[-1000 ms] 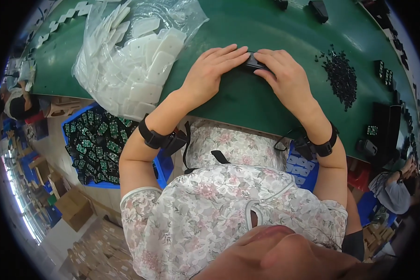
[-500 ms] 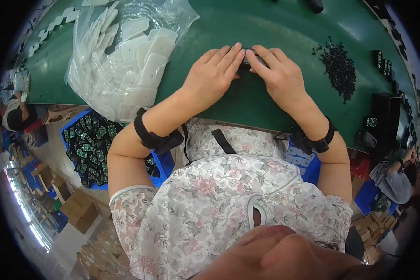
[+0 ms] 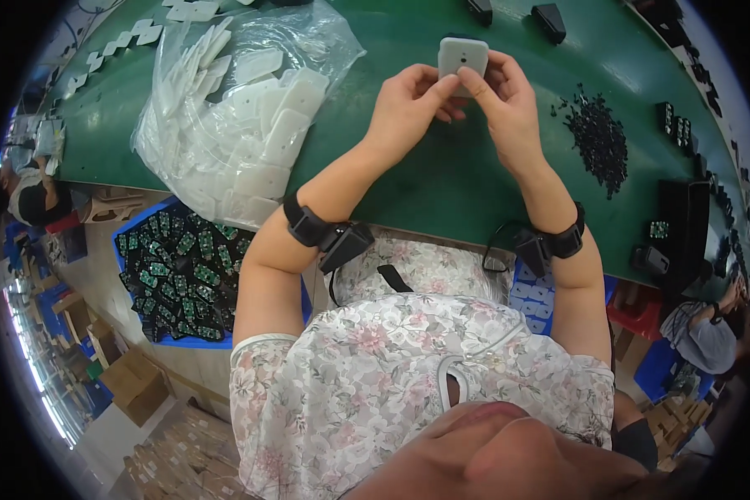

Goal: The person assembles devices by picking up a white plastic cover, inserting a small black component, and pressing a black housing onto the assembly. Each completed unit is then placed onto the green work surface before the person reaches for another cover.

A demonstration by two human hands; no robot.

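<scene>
My left hand (image 3: 407,103) and my right hand (image 3: 506,93) together hold a small device casing (image 3: 464,57) upright above the green table. Its white, rounded face carries a small dark hole, and a dark edge shows along its top. Both thumbs press its lower edge while the other fingers curl behind it, partly hidden. To the left of my hands lies a clear plastic bag (image 3: 342,52) full of white plastic covers (image 3: 292,121). A pile of small black parts (image 3: 598,143) lies to the right.
The green table (image 3: 392,196) ends just before my body. Below its edge at left stands a blue bin (image 3: 193,342) of green circuit boards (image 3: 175,267). Another blue bin (image 3: 592,292) holds white pieces at right. Black casings (image 3: 548,22) stand at the back; a black box (image 3: 683,217) is at right.
My hands have lifted the casing off the table and tilted it up, so its white face now shows. My fingers have gone from lying over it to gripping its lower edge.
</scene>
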